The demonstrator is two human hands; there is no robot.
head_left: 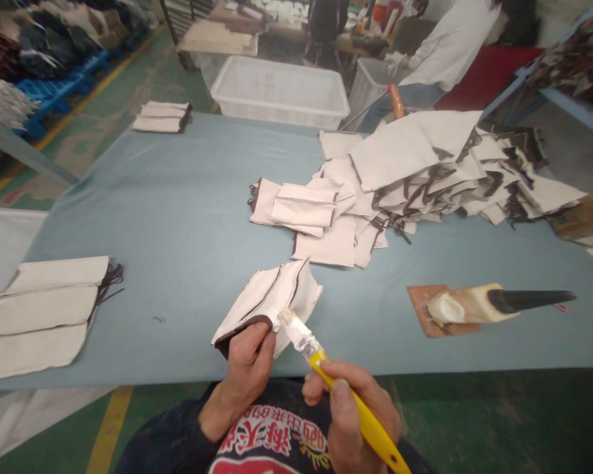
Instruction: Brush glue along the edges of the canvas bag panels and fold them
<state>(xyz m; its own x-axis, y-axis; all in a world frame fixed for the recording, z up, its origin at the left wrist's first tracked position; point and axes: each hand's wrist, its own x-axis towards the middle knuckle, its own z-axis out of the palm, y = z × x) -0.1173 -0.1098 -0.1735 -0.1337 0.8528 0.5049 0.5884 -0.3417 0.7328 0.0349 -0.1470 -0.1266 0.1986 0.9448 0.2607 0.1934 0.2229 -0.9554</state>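
Observation:
My left hand [250, 362] is closed on the dark-trimmed near edge of a cream fabric piece [264, 289], which is tilted up off the table. In my right hand [353, 411] is a paintbrush [368, 424] with a yellow handle. White paste coats its bristles, and the tip touches the fabric piece beside my left fingers. To the right stands a cut-open container [449, 308] of whitish paste on a brown square, with a black handle [528, 301] lying across its far end.
A heap of cream fabric pieces [400, 155] with dark edging covers the table's back right. More pieces [49, 296] lie at the left, and a small stack [161, 117] at the far left corner. Behind the table [178, 197] are a white bin [279, 89] and another person in a white sleeve [454, 46].

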